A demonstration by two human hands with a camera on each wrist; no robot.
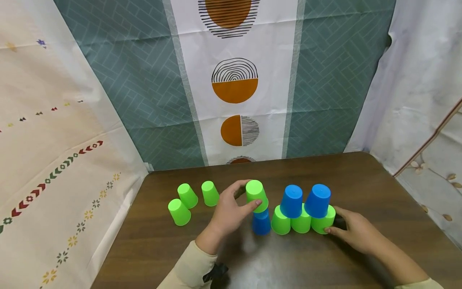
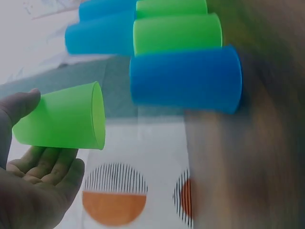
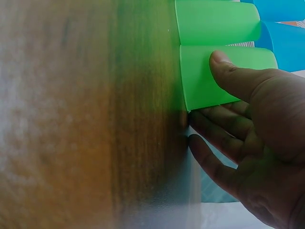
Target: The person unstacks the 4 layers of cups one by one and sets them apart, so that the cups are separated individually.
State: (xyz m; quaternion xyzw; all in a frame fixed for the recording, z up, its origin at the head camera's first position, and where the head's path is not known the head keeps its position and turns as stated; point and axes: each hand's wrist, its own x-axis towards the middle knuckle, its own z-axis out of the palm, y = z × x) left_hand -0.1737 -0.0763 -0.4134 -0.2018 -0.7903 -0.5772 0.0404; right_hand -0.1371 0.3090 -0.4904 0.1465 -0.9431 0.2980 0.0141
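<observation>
My left hand [image 1: 231, 208] holds an upside-down green cup [image 1: 255, 194] between thumb and fingers. In the left wrist view that green cup [image 2: 62, 119] is apart from a blue cup [image 2: 186, 78], above its closed end. In the head view this blue cup [image 1: 261, 223] stands at the left end of a row with three green cups [image 1: 280, 221]. Two blue cups [image 1: 291, 201] sit upside down on the green ones, bridging neighbours. My right hand [image 1: 355, 230] grips the rightmost green cup [image 3: 205, 78], its thumb on the near side and fingers at the far side.
Three more green cups stand upside down at the left of the table: one nearer [image 1: 179, 212], one behind it [image 1: 187, 196] and one to the right [image 1: 210, 194]. The brown wooden table [image 1: 288, 265] meets a patterned cloth [image 1: 234, 132] at the back.
</observation>
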